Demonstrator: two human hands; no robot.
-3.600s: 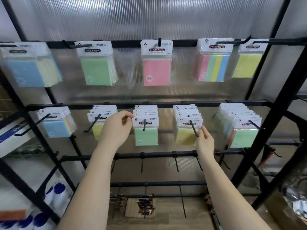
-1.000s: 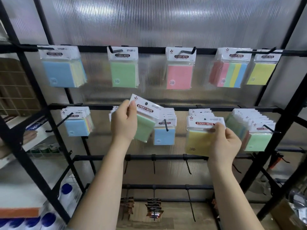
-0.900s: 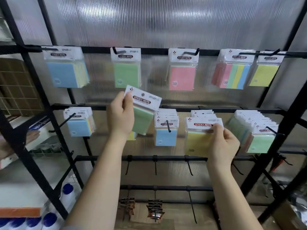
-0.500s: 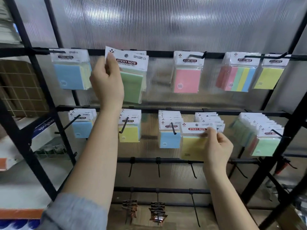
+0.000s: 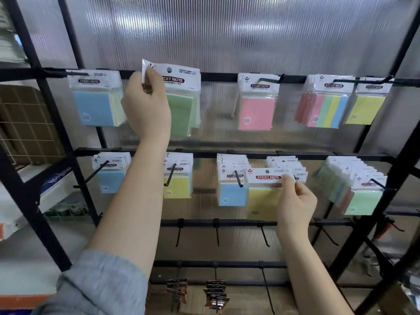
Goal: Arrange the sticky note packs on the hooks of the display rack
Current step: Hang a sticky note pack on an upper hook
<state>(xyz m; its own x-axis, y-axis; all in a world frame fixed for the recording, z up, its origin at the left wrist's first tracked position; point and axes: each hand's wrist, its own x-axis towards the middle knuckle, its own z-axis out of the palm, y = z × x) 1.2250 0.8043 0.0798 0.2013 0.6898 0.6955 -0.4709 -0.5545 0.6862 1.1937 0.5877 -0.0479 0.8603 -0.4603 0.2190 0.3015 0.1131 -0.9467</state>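
My left hand (image 5: 146, 105) pinches green pack (image 5: 181, 96) by header, hang-hole level with top rail, hook hidden behind. My right hand (image 5: 295, 201) pinches yellow pack (image 5: 264, 192), middle row, well below.
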